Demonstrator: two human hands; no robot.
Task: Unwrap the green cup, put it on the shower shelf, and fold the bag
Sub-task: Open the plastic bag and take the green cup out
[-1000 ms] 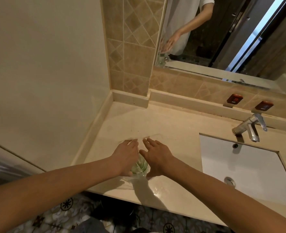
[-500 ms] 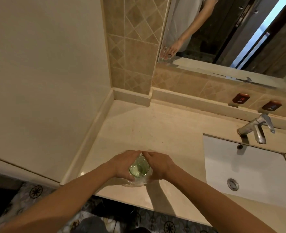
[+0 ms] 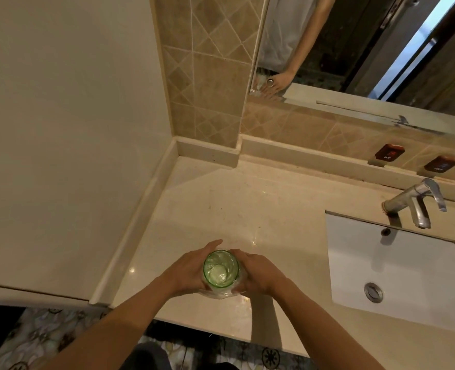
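Green cup (image 3: 221,268) upright at counter (image 3: 247,204) front edge, clear bag (image 3: 221,292) bunched round its base. Left hand (image 3: 191,265) and right hand (image 3: 258,271) curled round cup sides. Risks: slick plastic slipping, cup toppling off edge. Wall tags (image 3: 388,153) read HOT, COLD, barely legible.

Bathroom corner under warm light: a plain cream wall (image 3: 60,116) at left; tan diagonal-patterned tiles (image 3: 207,76) behind; a mirror (image 3: 354,49) above. The pale stone surface (image 3: 221,204) holds a white rectangular sink (image 3: 408,276) beneath a chrome faucet (image 3: 413,201). Patterned floor tiles (image 3: 47,337) lie below.
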